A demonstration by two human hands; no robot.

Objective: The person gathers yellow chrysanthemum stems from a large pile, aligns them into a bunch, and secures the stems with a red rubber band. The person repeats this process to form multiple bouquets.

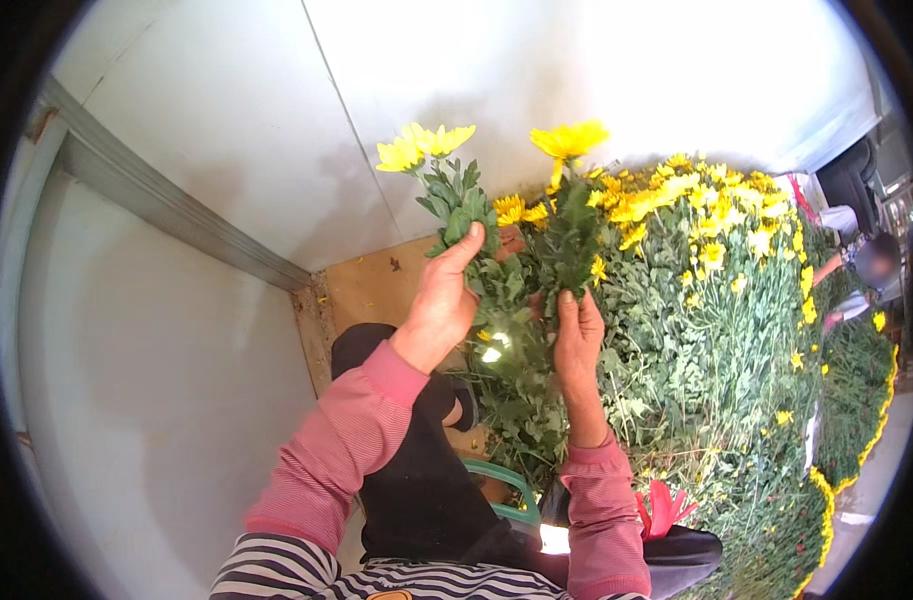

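Note:
My left hand (443, 300) is closed around leafy green stems topped by yellow chrysanthemums (425, 146), its thumb pressed along the leaves. To its right, my right hand (580, 330) pinches the stem of another yellow chrysanthemum (569, 139) between thumb and fingers. Its dark leaves (573, 225) look slightly blurred. Both flowers are held upright, apart from each other, in front of the pale wall. Beyond my right hand spreads a large heap of cut chrysanthemums (681, 315), yellow heads mostly toward the wall.
A pale panel wall (186, 322) with a metal rail (179, 202) stands at left. Red ribbons (660, 511) lie by my right knee, and a green plastic handle (505, 480) is between my legs. Another person (850, 259) is at far right beside more bundled flowers (850, 427).

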